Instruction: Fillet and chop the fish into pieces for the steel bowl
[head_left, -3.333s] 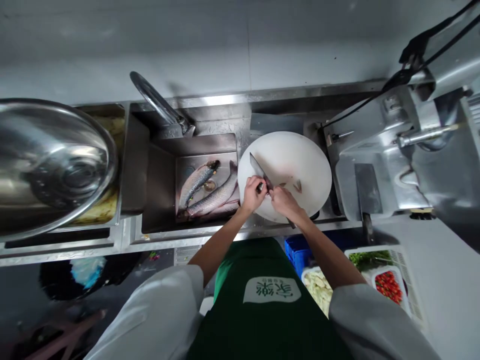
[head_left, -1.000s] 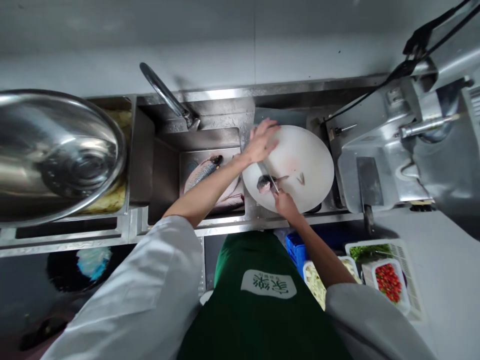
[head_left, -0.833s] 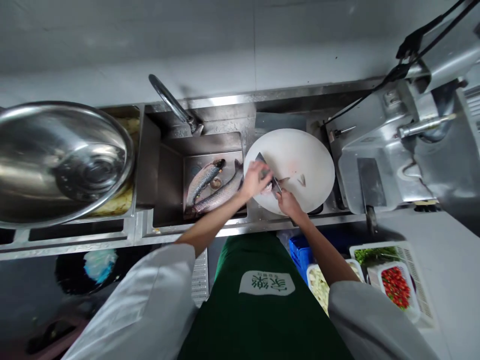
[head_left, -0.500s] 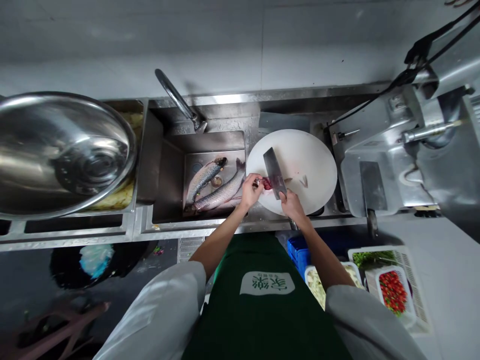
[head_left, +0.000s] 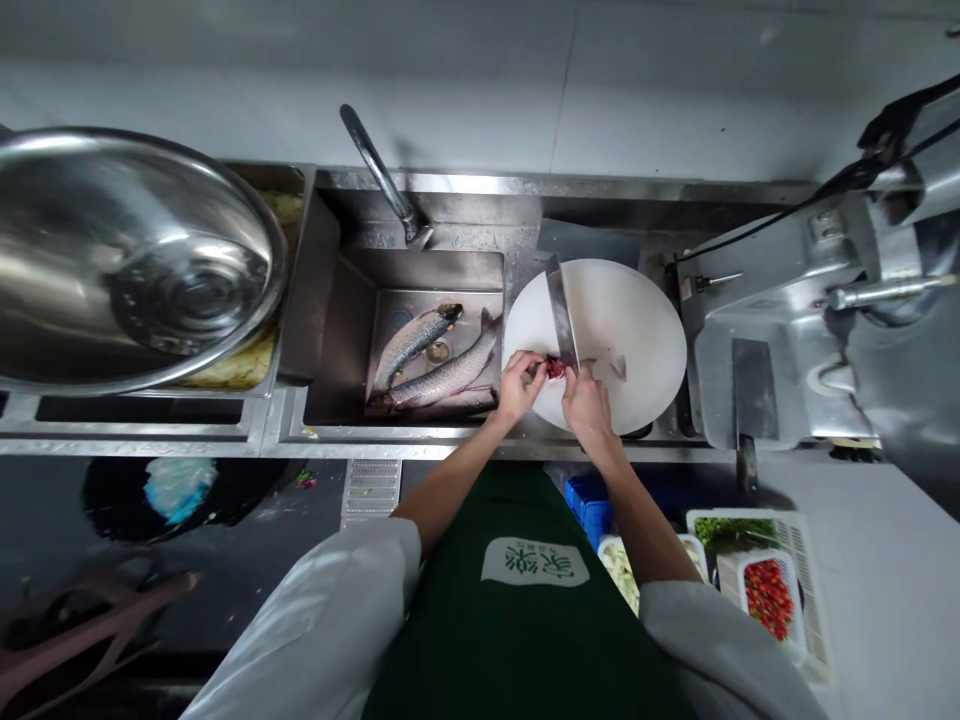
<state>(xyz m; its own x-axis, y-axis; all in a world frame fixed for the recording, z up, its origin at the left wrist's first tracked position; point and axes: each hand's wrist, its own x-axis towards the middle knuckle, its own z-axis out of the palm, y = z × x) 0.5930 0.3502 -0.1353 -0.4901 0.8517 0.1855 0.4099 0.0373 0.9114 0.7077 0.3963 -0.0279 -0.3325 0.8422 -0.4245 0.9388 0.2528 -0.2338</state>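
Observation:
My left hand (head_left: 523, 386) is closed, its fingertips pinching a small dark red, fleshy piece of fish (head_left: 555, 368) near the left side of the round white cutting board (head_left: 637, 330). My right hand (head_left: 589, 408) grips a cleaver (head_left: 562, 312), its fist hiding the handle. The blade stands nearly edge-on, angled away from me, right beside the red piece. Whether its edge cuts into the piece I cannot tell. A small pale fin-like scrap (head_left: 618, 369) lies on the board to the right of the blade.
Left of the board, several fish (head_left: 450, 375) lie in a steel sink (head_left: 349, 320) under a curved faucet (head_left: 375, 165). A large steel bowl (head_left: 142, 260) stands farther left. A second cleaver (head_left: 754, 390) rests at right. Below are baskets with red chillies (head_left: 769, 597).
The cleaver blade has turned from showing its broad side to nearly edge-on, close against the red piece. My left hand still pinches that piece. The whole view has shifted slightly.

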